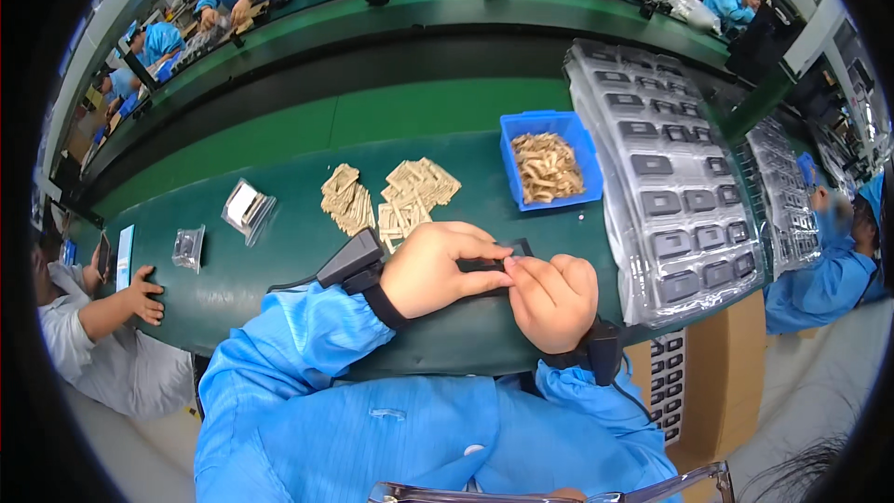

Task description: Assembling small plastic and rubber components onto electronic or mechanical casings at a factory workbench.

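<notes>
Two hands meet on one small black part [494, 261], held just above the near edge of the green bench [279, 261], straight in front of you. Your left hand [438, 270] has fingers curled narrow over the part's left end, pinching it; your right hand [554, 298] is curled nearly shut, fingertips pressing the part's right end. Most of the part is hidden under your fingers, so exact shape can't be told; it looks like a thin flat plastic frame. Judging by that: light, stiff, likely smooth and a bit slippery, could snap or bend if you squeeze across the middle, so grip it by the edges at both ends. Beyond the part on the bench lie piles of tan flat pieces [391, 196]; to the part's far right sits a blue bin [549, 160] of the same tan pieces, and right of the bin, stacked clear trays [670, 177] of black parts. To the part's left, two small clear bags [247, 210].
</notes>
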`<move>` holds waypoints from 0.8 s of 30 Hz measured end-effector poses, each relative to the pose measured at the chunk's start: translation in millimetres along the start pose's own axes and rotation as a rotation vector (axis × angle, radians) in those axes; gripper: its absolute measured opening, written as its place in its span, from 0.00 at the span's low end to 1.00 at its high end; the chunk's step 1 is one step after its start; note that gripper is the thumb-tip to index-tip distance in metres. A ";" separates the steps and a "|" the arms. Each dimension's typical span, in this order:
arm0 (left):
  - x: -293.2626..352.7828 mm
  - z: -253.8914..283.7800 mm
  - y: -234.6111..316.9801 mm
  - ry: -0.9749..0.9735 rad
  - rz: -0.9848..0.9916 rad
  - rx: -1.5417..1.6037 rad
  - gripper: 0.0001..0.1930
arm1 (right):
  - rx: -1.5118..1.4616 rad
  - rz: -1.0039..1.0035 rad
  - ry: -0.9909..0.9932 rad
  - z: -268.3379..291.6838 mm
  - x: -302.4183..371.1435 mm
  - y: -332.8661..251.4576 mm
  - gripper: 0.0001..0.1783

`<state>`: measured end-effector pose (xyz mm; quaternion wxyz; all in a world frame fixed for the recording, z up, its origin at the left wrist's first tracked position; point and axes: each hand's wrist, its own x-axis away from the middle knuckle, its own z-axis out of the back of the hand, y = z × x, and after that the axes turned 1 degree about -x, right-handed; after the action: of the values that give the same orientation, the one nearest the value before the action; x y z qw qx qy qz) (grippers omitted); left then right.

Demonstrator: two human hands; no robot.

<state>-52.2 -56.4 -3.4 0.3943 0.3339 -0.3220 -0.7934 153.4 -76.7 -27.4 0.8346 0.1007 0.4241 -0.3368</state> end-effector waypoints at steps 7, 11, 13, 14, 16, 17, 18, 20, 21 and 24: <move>36.5 -4.5 -25.0 0.051 -0.067 0.112 0.18 | -0.649 -0.354 -0.322 0.0 6.6 14.4 0.31; 39.3 -13.4 -33.9 0.076 -0.151 0.010 0.20 | -0.770 -0.499 -0.339 -5.4 19.4 21.7 0.24; 40.0 -16.5 -37.6 0.085 -0.160 -0.024 0.21 | -0.718 -0.475 -0.329 -5.7 18.6 21.7 0.24; 40.1 -17.2 -39.4 0.090 -0.180 -0.066 0.22 | -0.662 -0.447 -0.306 -5.2 17.0 22.0 0.24; 36.3 -12.1 -34.8 0.100 -0.173 -0.115 0.23 | -0.572 -0.361 -0.343 -2.9 9.3 29.0 0.26; 34.2 -10.4 -33.6 0.107 -0.176 -0.168 0.23 | -0.476 -0.272 -0.370 -2.1 6.1 33.9 0.27; 33.2 -10.5 -35.4 0.101 -0.167 -0.166 0.23 | -0.483 -0.279 -0.373 -1.8 4.7 38.9 0.27; 38.4 -7.6 -42.3 0.066 -0.186 -0.215 0.24 | -0.403 -0.190 -0.455 -4.4 -2.2 42.5 0.29; 41.0 -6.8 -44.8 0.071 -0.180 -0.205 0.24 | -0.399 -0.182 -0.468 -6.8 -3.9 42.6 0.29; 38.7 -8.9 -44.7 -0.034 -0.189 -0.281 0.23 | -0.378 -0.147 -0.493 -8.9 -1.4 46.2 0.28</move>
<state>-81.6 -69.6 -53.7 0.3553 0.2910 -0.1818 -0.8695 177.0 -37.2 -37.3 0.8896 -0.1718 0.2704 -0.3255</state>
